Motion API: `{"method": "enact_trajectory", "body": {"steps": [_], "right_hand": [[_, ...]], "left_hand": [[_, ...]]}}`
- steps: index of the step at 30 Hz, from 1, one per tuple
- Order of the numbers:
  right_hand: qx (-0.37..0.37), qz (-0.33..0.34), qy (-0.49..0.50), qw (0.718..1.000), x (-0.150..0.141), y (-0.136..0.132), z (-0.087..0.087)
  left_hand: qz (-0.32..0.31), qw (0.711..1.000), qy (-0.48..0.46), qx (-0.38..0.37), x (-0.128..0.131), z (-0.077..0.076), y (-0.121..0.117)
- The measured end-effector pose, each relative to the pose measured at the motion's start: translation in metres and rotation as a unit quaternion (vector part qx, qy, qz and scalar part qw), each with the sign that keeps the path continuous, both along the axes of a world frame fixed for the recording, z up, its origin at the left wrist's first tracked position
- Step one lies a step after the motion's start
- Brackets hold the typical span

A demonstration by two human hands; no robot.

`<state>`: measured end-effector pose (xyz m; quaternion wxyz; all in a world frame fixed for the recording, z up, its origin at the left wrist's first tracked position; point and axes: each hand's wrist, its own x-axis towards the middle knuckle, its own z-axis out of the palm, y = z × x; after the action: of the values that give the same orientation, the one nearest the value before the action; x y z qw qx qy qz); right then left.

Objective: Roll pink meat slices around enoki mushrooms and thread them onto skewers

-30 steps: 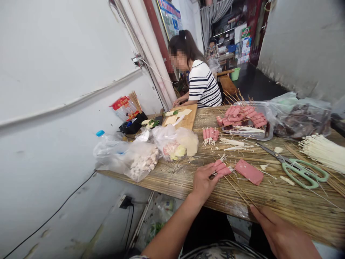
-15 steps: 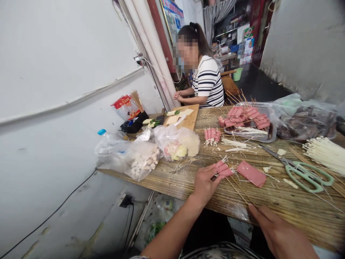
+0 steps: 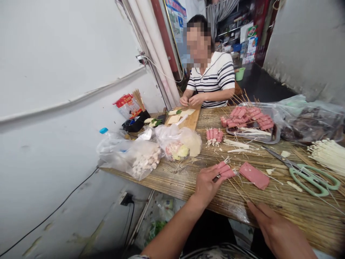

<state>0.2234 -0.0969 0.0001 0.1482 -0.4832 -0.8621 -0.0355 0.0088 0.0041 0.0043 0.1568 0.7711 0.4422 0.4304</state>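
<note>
My left hand (image 3: 208, 181) is closed around pink meat rolls (image 3: 225, 169) with white enoki mushroom ends sticking out, held against the table. Thin bamboo skewers (image 3: 237, 190) run from the rolls toward my right hand (image 3: 272, 221), whose fingers pinch their near ends at the table's front edge. How far the skewers enter the rolls is hidden. A flat slice of pink meat (image 3: 254, 175) lies just right of the rolls. Beyond them sits a finished bundle of rolls (image 3: 214, 135), with loose enoki strands (image 3: 238, 144) beside it.
Green-handled scissors (image 3: 309, 178) and an enoki bunch (image 3: 326, 154) lie right. A plastic tray (image 3: 273, 138) holds skewered rolls, beside a bag of dark food (image 3: 309, 118). Bags of food (image 3: 145, 160) stand left. Opposite, a person (image 3: 211, 77) works at a cutting board (image 3: 195, 120).
The person opposite has turned toward the table and brought both hands over the cutting board. My hands keep nearly the same hold; the view has shifted slightly.
</note>
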Motion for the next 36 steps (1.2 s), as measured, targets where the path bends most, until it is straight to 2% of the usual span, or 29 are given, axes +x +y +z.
{"method": "enact_trajectory", "body": {"steps": [5, 11, 14, 17, 20, 24, 26, 29, 36], "right_hand": [[-0.001, -0.004, 0.014, 1.0, -0.008, 0.011, 0.005], [0.031, -0.017, 0.022, 0.999, -0.014, 0.017, -0.005], [0.034, -0.026, 0.023, 0.999, -0.017, 0.018, -0.003], [0.045, -0.035, 0.036, 0.998, -0.017, 0.016, 0.006], [0.046, -0.069, 0.05, 0.995, -0.013, 0.009, 0.012], [0.035, -0.116, 0.047, 0.991, -0.008, -0.002, 0.008], [0.01, -0.135, 0.048, 0.99, -0.006, -0.003, 0.003], [-0.066, -0.174, 0.052, 0.981, -0.003, 0.003, 0.001], [-0.23, -0.197, 0.075, 0.95, 0.004, 0.024, 0.019]], "left_hand": [[-0.026, 1.0, -0.005, -0.015, 0.0, 0.006, -0.001], [-0.03, 0.999, -0.019, -0.004, 0.001, 0.009, -0.001], [-0.023, 0.999, -0.017, -0.013, 0.003, 0.01, -0.002], [0.006, 1.0, -0.017, -0.012, 0.003, 0.006, -0.003], [0.07, 0.996, -0.047, -0.007, 0.001, -0.001, -0.003], [0.156, 0.979, -0.127, -0.035, -0.003, -0.006, 0.0], [0.177, 0.97, -0.161, -0.051, -0.005, -0.006, 0.001], [0.179, 0.966, -0.183, -0.045, -0.007, -0.004, 0.001], [0.159, 0.968, -0.192, -0.041, -0.008, -0.002, -0.004]]}}
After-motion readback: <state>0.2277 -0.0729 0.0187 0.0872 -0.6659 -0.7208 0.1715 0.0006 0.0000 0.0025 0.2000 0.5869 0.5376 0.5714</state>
